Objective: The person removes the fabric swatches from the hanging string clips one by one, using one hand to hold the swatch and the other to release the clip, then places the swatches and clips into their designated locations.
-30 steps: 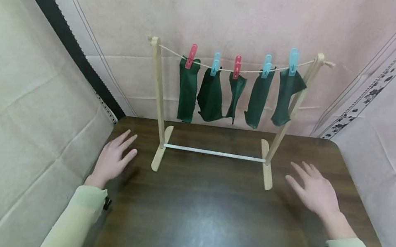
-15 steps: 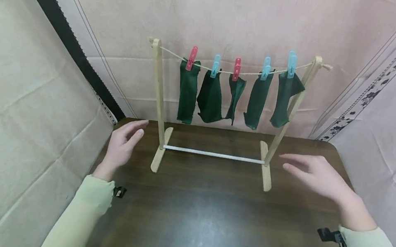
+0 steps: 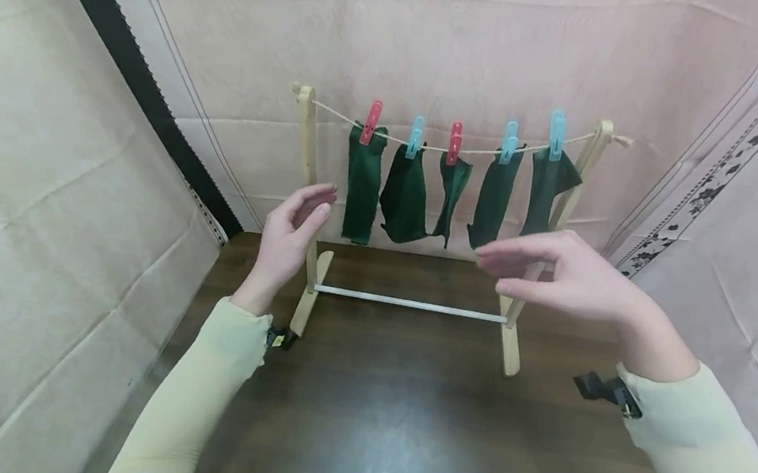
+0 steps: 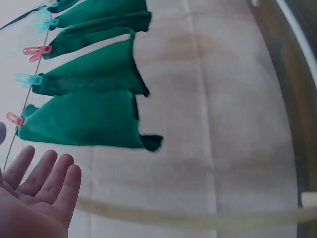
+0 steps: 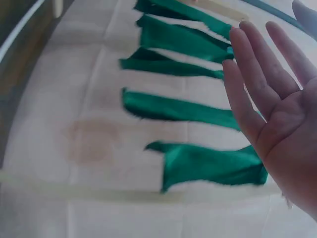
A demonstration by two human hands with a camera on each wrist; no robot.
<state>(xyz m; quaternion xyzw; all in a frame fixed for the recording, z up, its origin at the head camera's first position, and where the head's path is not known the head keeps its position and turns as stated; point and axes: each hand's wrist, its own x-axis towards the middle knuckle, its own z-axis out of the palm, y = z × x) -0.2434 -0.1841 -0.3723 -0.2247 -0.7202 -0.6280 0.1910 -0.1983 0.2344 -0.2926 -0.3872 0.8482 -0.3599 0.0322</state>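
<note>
The left grip point(image 3: 289, 237) is spread loosely, fingers a little bent and thumb apart, with nothing in it; the right grip point(image 3: 561, 275) is also unfilled, its fingers extended toward the left. Both have risen and come inward — a second ago they were low, outside the wooden stand point(image 3: 308, 131); now they overlap its two posts in the head view. The row is unaltered, so this looks like a change of position only, with nothing handled yet.

Between the posts, five green cloths point(image 3: 362, 186) hang from a cord point(image 3: 337, 114), each under one clip: red clips point(image 3: 371, 124) on the first and third from the left, blue clips point(image 3: 415, 137) on the others. The third is narrow and bunched; the fifth has a corner sticking out rightward, its lower end hidden behind the right grip.
</note>
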